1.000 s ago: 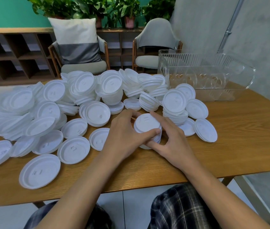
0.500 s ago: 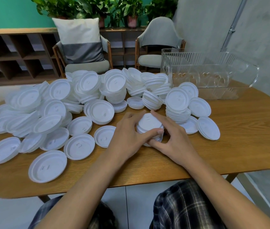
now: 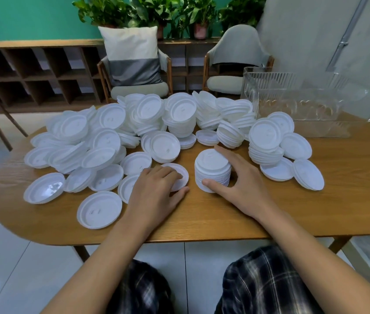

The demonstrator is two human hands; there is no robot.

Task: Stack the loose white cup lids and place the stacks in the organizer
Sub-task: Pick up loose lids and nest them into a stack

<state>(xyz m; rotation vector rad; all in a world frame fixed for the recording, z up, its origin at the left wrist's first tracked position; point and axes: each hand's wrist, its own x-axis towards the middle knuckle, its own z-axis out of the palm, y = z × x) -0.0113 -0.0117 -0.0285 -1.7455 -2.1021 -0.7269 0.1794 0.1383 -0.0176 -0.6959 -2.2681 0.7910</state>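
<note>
Room, head view: teal wall is running behind a row of potted plants [image 3: 152,12]; a wooden cubby shelf [image 3: 32,71] is standing beneath them.
Table [image 3: 349,200]: wooden top with rounded ends is bearing all the lids listed below.
Seating: two chairs are facing me across it; the left chair [image 3: 138,90] is carrying a white-and-grey cushion [image 3: 134,55], the right chair [image 3: 236,53] is showing a grey shell back.
Organizer [image 3: 304,103]: clear ribbed bin is standing at the far right of the tabletop; I cannot tell whether anything is lying inside.
Tall stack [image 3: 212,168]: nested white lids are standing upright just right of centre, close in front of me.
Right hand [image 3: 240,184]: I am gripping the tall stack, thumb curling against its near base, forefinger reaching round its far side near the top; my other fingers are hiding behind it.
Single lid [image 3: 180,175]: one lid is lying flat just left of the tall stack, apart from it.
Left hand [image 3: 157,193]: I am holding the single lid, bent fingers pressing on its top, thumb stretching along its near rim.
Loose lids [image 3: 102,141]: many are lying heaped and overlapping across the left and middle, some leaning in short rows.
Second stack [image 3: 264,141]: this one is standing between my right hand and the organizer, with flat lids lying round its foot.
Lap: plaid trousers [image 3: 265,282] are showing below the near edge.
</note>
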